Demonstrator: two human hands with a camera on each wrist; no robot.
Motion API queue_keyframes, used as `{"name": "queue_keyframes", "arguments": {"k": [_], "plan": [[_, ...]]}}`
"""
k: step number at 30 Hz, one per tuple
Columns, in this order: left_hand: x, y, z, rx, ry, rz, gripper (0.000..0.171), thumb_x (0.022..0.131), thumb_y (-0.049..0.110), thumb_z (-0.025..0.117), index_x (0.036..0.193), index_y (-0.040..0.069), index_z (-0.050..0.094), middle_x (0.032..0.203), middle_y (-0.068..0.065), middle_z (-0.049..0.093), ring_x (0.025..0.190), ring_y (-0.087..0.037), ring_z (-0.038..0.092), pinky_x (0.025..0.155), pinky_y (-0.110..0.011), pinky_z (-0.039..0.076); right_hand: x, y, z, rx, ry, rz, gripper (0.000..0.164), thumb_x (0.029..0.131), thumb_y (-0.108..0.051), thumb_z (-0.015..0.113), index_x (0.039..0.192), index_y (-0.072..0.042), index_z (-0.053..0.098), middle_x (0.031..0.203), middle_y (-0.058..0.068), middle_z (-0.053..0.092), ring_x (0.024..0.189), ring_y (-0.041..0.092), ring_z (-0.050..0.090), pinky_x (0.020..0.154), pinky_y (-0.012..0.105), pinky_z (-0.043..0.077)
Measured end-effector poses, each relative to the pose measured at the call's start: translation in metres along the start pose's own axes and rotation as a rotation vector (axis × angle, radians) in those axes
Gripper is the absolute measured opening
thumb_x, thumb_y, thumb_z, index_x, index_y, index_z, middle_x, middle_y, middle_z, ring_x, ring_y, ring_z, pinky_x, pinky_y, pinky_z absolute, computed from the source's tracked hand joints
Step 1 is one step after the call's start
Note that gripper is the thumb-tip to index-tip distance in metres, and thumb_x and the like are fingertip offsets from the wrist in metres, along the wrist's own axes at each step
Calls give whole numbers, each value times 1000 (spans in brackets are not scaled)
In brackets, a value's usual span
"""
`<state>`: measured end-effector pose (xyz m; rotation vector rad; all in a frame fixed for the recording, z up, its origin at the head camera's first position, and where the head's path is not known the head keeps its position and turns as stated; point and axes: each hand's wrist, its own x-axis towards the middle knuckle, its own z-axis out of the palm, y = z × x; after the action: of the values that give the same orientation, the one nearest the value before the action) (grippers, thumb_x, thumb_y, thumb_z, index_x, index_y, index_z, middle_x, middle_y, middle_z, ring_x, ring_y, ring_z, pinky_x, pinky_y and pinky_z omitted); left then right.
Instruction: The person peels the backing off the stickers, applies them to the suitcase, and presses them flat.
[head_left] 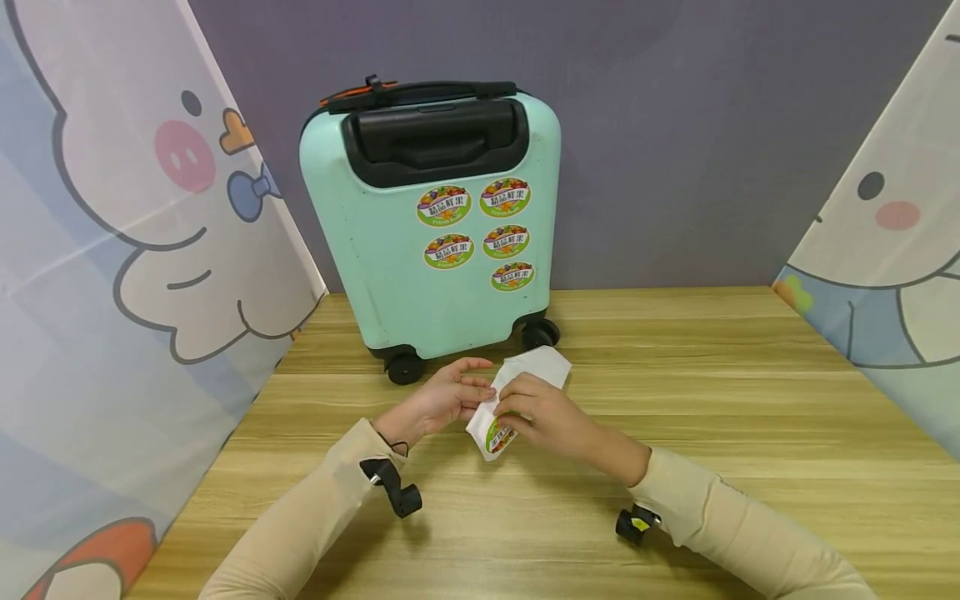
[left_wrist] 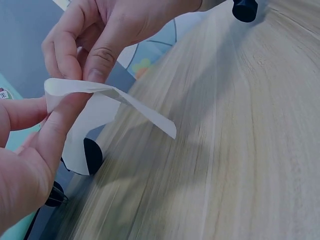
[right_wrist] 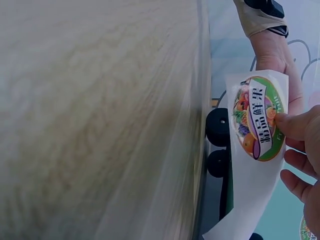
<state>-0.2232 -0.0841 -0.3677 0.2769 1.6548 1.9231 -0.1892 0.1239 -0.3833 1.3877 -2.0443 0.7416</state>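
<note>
A white strip of sticker backing (head_left: 538, 364) is held between both hands, bent over at the left fingers. One oval fruit sticker (right_wrist: 258, 118) with a green, orange and white print lies on its near end. My left hand (head_left: 444, 398) pinches the strip by its edge from the left. My right hand (head_left: 551, 417) grips it from the other side, thumb on the sticker's edge in the right wrist view; the sticker looks flat on the backing. Behind them stands a mint-green suitcase (head_left: 390, 275) with several matching oval stickers (head_left: 505, 242) on its face.
The suitcase stands upright on the wood-grain table (head_left: 712, 392), its black wheels (head_left: 405, 368) just beyond the hands. A grey panel (head_left: 675, 150) rises behind it. Cartoon-printed cloths (head_left: 247, 275) hang at both sides.
</note>
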Motion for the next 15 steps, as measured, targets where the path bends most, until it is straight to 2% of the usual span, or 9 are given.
{"name": "queue_keyframes", "arguments": {"k": [9, 15], "plan": [[0, -1, -1, -5, 10, -1, 57, 99, -8, 51, 149, -5, 24, 97, -6, 60, 75, -17, 69, 65, -30, 58, 0, 0, 0, 0, -33, -12, 21, 74, 7, 81, 85, -6, 69, 90, 1, 64, 86, 16, 59, 77, 24, 51], [-1, 0, -4, 24, 33, 13, 55, 98, -8, 53, 146, -4, 29, 97, -6, 61, 75, -17, 68, 64, -31, 58, -2, 1, 1, 18, -44, -1, 21, 76, 10, 79, 87, -4, 68, 90, 3, 64, 84, 16, 60, 74, 23, 51]]}}
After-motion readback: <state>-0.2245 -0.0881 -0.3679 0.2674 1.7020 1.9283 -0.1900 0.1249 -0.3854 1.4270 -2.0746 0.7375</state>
